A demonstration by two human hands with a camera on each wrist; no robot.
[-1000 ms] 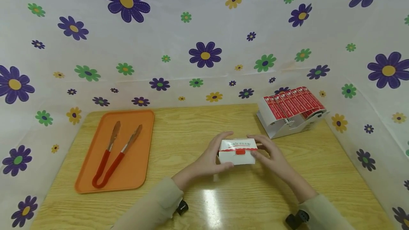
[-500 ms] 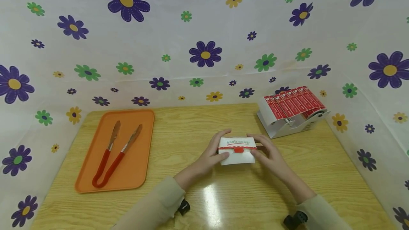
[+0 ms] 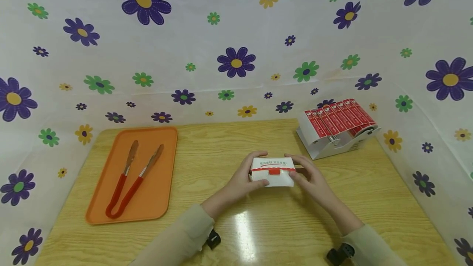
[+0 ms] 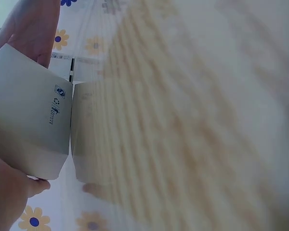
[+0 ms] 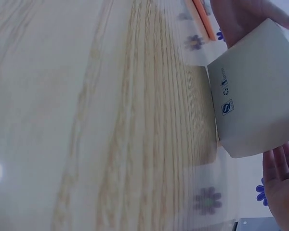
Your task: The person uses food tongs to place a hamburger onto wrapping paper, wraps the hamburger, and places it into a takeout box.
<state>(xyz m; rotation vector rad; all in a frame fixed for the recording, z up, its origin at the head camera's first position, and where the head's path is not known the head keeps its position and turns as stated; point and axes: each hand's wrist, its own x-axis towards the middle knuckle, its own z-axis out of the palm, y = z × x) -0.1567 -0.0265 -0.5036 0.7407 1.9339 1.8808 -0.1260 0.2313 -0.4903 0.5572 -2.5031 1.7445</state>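
A small white cardboard takeout box (image 3: 274,179) with red trim and a red front tab (image 3: 274,172) is held between both hands. My left hand (image 3: 242,180) grips its left side, thumb along the front and fingers behind. On the other side my right hand (image 3: 311,176) grips it, thumb by the front right corner. The lid is down and the tab lies over the front. In the left wrist view the box (image 4: 33,110) shows a plain face with small printed marks, its lower edge right at its reflection in the glossy table.
Left on the wooden table (image 3: 207,143), an orange tray (image 3: 155,200) carries red-handled metal tongs (image 3: 127,196). At the back right stands a white dispenser box (image 3: 325,145) with several red packets (image 3: 341,116). Flower-printed cloth (image 3: 199,40) surrounds the table's back and sides.
The box has moved slightly left and away from me, and its printed lid faces up a little more. The left thumb has shifted up and back down along the front.
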